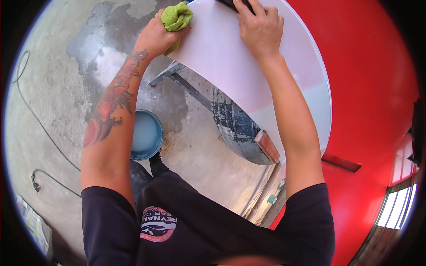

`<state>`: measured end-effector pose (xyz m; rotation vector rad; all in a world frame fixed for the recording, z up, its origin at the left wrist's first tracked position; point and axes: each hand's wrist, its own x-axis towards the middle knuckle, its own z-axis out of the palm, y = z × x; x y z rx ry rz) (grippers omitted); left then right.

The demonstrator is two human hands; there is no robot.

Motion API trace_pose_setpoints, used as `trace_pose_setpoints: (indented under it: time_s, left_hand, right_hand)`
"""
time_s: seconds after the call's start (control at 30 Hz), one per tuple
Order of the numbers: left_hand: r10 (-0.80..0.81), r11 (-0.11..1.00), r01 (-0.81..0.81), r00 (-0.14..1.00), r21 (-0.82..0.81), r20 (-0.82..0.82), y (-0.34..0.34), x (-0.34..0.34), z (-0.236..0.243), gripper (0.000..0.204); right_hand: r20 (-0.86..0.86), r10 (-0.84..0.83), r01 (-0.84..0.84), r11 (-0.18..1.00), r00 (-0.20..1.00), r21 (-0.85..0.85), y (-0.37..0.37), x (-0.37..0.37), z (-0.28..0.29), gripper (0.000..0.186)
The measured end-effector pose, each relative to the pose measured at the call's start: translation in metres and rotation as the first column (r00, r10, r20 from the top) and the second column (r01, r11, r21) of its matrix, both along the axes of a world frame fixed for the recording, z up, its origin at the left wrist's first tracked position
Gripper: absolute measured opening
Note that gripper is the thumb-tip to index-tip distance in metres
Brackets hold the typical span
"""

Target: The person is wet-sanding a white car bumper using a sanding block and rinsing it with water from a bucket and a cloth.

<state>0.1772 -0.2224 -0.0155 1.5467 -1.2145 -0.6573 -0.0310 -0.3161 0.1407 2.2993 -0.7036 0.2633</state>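
My left hand [157, 37] is closed round a crumpled green cloth [176, 17], next to the left edge of a large curved white panel [222, 44]. Part of the cloth hangs below the hand along that edge. On the panel's far part, my right hand [262, 31] has its fingers bent over a flat black block [231, 4]. The top of the picture cuts off much of this block, so its exact kind is hidden. A cloudy, wet-looking film covers the panel's nearer right part.
Below the panel are a scuffed dark rounded support [237, 128], a reddish-brown block [267, 146] and a metal stand leg [188, 88]. A blue bucket [160, 139] of cloudy water stands by my legs. Red glossy bodywork [364, 88] rises at right; a cable [37, 119] crosses the partly wet floor.
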Motion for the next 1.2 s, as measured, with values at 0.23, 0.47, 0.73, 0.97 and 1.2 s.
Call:
trace_pose_setpoints:
  time_s: [0.23,0.47,0.73,0.97,1.2]
  left_hand:
    - [0.051,0.996,-0.054,0.998,0.072,0.048,-0.001,0.001,-0.009,0.065]
    - [0.001,1.000,-0.001,1.000,0.007,-0.012,0.001,-0.005,0.009,0.061]
    - [0.025,1.000,-0.025,1.000,-0.005,0.011,0.005,-0.003,0.002,0.057]
    - [0.010,1.000,-0.009,0.999,0.020,-0.031,0.003,-0.007,0.009,0.057]
    - [-0.002,0.999,-0.001,0.997,-0.039,-0.082,0.007,-0.001,0.010,0.056]
  right_hand:
    - [-0.103,0.120,-0.097,0.973,0.987,0.210,0.093,-0.139,-0.018,0.036]
    - [0.053,0.037,-0.034,0.998,0.998,-0.044,-0.033,-0.012,0.017,0.041]
    - [-0.148,0.028,0.004,0.978,0.989,0.210,0.113,-0.198,-0.004,0.037]
    - [0.020,0.089,-0.088,0.995,0.996,-0.054,-0.031,-0.058,0.033,0.044]
    - [-0.038,0.021,-0.012,0.975,0.999,0.223,0.091,-0.204,0.011,0.042]
